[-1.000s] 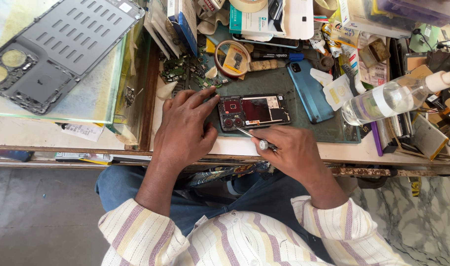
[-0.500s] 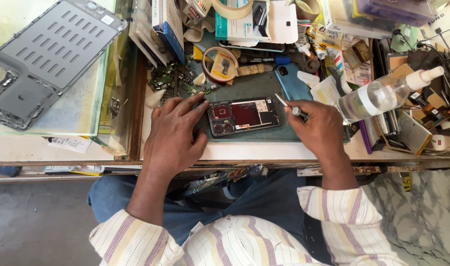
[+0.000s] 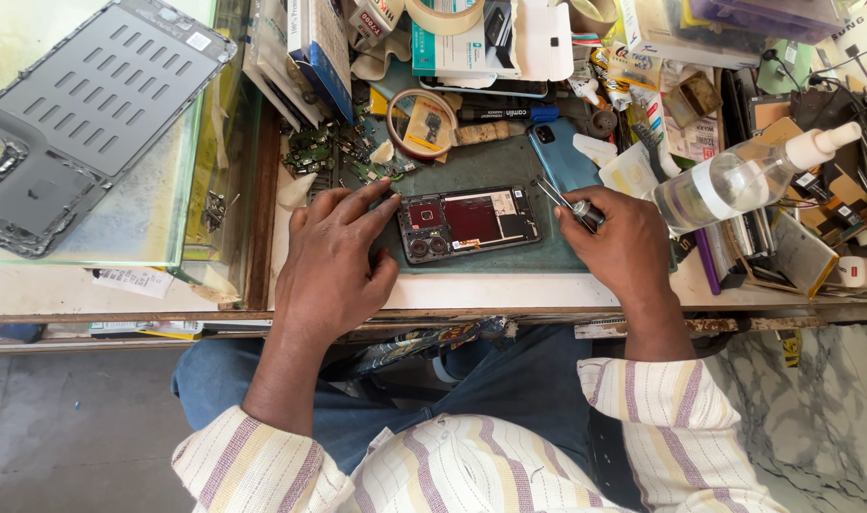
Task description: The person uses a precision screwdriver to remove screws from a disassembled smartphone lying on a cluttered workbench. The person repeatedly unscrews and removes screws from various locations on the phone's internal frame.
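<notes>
An opened smartphone (image 3: pixel 469 222), its back cover off so that the camera cluster, a dark red plate and the board show, lies flat on a dark green work mat (image 3: pixel 509 166) near the front edge of the cluttered bench. The left hand (image 3: pixel 331 261) rests palm-down on the mat with its fingers spread, the fingertips pressing the phone's left end to keep it from sliding. The right hand (image 3: pixel 623 237) sits just beside the phone's right end, closed around a pair of metal tweezers (image 3: pixel 559 197) whose tips point up and left, lifted clear of the phone and carrying nothing that can be made out. This looks like a pause inside the dismantling work, tool raised between touches. A next touch would call for bringing the tips down onto one small part inside the frame while the left hand holds firm. A blue phone (image 3: pixel 559 152) lies just behind the tweezers, a clear squeeze bottle (image 3: pixel 737 180) lies on its side to the right, and a grey back panel (image 3: pixel 101 95) rests on the glass top at far left
</notes>
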